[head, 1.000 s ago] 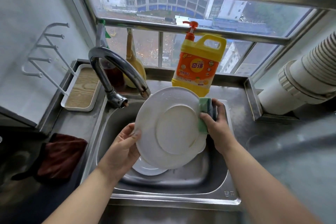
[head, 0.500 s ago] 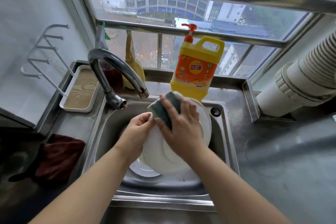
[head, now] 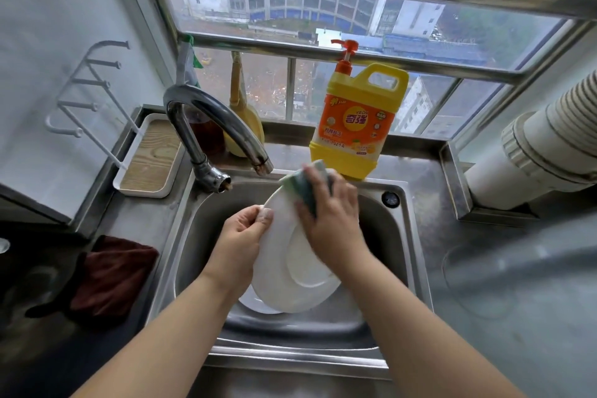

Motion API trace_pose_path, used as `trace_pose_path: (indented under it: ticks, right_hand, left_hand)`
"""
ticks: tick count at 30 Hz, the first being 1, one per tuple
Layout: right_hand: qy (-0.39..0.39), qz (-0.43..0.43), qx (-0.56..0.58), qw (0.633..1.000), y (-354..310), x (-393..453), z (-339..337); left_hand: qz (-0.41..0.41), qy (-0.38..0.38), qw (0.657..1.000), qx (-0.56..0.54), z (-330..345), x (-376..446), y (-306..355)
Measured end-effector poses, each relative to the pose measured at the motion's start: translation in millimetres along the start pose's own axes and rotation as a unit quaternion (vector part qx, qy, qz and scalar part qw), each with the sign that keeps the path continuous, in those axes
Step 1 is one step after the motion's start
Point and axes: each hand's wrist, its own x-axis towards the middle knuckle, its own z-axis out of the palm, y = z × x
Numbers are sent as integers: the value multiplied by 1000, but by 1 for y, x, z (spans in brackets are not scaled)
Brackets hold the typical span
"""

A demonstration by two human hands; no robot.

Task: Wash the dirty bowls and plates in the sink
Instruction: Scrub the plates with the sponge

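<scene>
A white plate (head: 284,281) is held tilted over the steel sink (head: 400,236), its underside with the foot ring facing me. My left hand (head: 242,239) grips its left rim, thumb on the near face. My right hand (head: 329,220) presses a green and yellow sponge (head: 298,184) against the plate's upper part, fingers curled over the sponge. A second white dish (head: 255,302) lies on the sink floor, mostly hidden under the held plate.
The chrome tap (head: 213,126) arches over the sink's back left. A yellow detergent bottle (head: 355,119) stands on the back ledge. A white tray (head: 148,158) and a dark red cloth (head: 113,278) lie left of the sink. A white ribbed pipe (head: 549,145) sits at right.
The plate came down from upright into the sink. My right hand moved the sponge from the plate's right rim across to its upper left, then a little to the right.
</scene>
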Motion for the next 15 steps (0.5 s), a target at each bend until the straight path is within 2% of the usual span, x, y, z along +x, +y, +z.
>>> trace_pose_path:
  ticks: [2, 3, 4, 7, 9, 10, 12, 15]
  right_hand:
    - [-10, 113, 69, 991, 16, 12, -8]
    - [-12, 134, 76, 988, 16, 11, -9]
    - [-12, 119, 65, 991, 8, 7, -9]
    - [8, -30, 12, 999, -25, -11, 3]
    - [19, -67, 2, 998, -26, -7, 4]
    - [19, -43, 9, 999, -20, 2, 1]
    - [13, 56, 69, 996, 9, 20, -2]
    - [5, 209, 229, 951, 47, 24, -8]
  left_hand:
    - [9, 22, 1000, 14, -2, 1, -1]
    - [14, 27, 999, 19, -2, 1, -1]
    - [18, 27, 999, 23, -2, 1, 0]
    - [21, 1, 1000, 5, 2, 0, 4]
    - [18, -4, 1000, -17, 3, -1, 6]
    - [17, 7, 1000, -21, 3, -2, 7]
    - [21, 35, 999, -32, -2, 0, 7]
    - [17, 57, 993, -98, -11, 2, 9]
